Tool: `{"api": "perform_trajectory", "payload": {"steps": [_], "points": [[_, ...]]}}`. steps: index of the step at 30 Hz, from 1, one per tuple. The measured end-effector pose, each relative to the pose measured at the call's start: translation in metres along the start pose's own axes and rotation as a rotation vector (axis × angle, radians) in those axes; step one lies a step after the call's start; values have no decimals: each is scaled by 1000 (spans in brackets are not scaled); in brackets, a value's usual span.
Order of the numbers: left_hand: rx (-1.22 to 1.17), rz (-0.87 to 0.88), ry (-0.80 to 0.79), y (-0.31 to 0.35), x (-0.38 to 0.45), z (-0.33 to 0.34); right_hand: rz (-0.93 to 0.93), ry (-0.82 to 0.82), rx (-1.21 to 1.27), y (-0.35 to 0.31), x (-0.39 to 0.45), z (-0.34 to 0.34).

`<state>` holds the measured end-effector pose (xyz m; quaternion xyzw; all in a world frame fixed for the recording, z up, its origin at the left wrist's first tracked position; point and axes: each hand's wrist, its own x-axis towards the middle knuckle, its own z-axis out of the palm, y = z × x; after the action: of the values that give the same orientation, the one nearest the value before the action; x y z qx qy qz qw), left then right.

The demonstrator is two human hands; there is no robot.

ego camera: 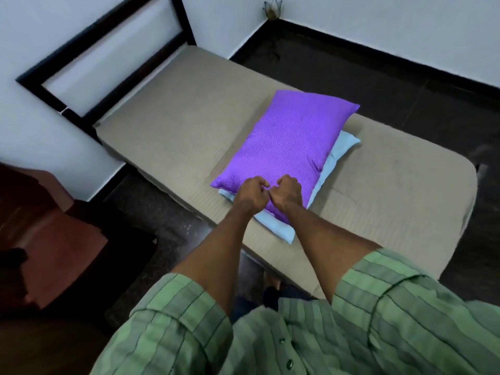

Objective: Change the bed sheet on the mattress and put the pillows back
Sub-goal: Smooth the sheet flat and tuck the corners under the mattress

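Two pillows: purple pillow (286,142) mostly hides blue pillow (278,230).

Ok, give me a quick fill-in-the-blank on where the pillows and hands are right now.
1. The purple textured pillow lies on top of the ____ pillow.
2. Both pillows rest on the beige ____.
3. The left hand and right hand both grip the ____ pillow's near edge.

Missing words: light blue; mattress; purple.
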<state>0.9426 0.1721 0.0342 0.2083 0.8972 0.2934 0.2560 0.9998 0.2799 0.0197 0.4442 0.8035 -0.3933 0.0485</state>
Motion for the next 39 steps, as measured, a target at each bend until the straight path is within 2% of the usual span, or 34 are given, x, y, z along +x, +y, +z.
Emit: {"api": "perform_trajectory", "payload": {"steps": [3, 9, 14, 17, 19, 21, 23, 25, 26, 30, 36, 39], "points": [[9, 43, -19, -6, 47, -16, 45, 28, 26, -25, 31, -2], [112, 146, -169, 4, 135, -35, 198, 105, 89, -47, 103, -4], [200, 180, -307, 19, 205, -27, 496, 30, 211, -62, 154, -1], [337, 213, -322, 12, 245, -17, 588, 76, 253, -58, 184, 5], [369, 85, -290, 0, 275, -15, 632, 106, 217, -51, 202, 11], [340, -130, -283, -25, 305, -9, 679, 105, 199, -40, 213, 16], [94, -300, -393, -43, 332, 0, 732, 99, 225, -25, 224, 25], [-181, -348, -531, -66, 356, 26, 801, 150, 277, -7, 229, 34], [-216, -324, -529, -80, 368, 43, 824, 183, 291, 2, 228, 36], [-95, -240, -424, -103, 386, 92, 861, 233, 421, 62, 236, 49], [283, -400, -403, -103, 395, 136, 923, 210, 427, 112, 278, 93], [418, -399, -389, -122, 408, 159, 913, 172, 421, 140, 304, 117]]}}
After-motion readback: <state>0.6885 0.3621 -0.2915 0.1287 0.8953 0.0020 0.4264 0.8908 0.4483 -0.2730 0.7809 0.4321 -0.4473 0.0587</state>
